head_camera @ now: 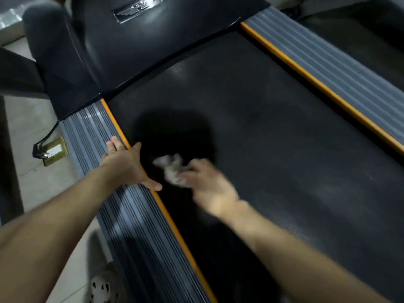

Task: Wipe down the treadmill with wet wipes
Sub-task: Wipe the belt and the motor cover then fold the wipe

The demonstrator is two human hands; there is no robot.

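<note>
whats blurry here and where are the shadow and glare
Head view: the right hand and its wet wipe are smeared by motion blur, while the left hand on the side rail is sharp; a dark round shadow lies on the belt just beyond the hands; soft glare sits on the motor cover and its badge.

I read the treadmill belt (262, 138) as matt black rubber with a fine grain, greyer and duller toward the right. The side rail (135, 226) is grey and ribbed lengthwise, with a smooth orange edge strip (166, 213). The motor cover (131, 47) looks like glossy dark plastic, its badge (136, 8) shiny like metal. The wet wipe (172, 169) is crumpled, soft, greyish cloth. The floor tiles (28, 127) look smooth and pale.
</note>
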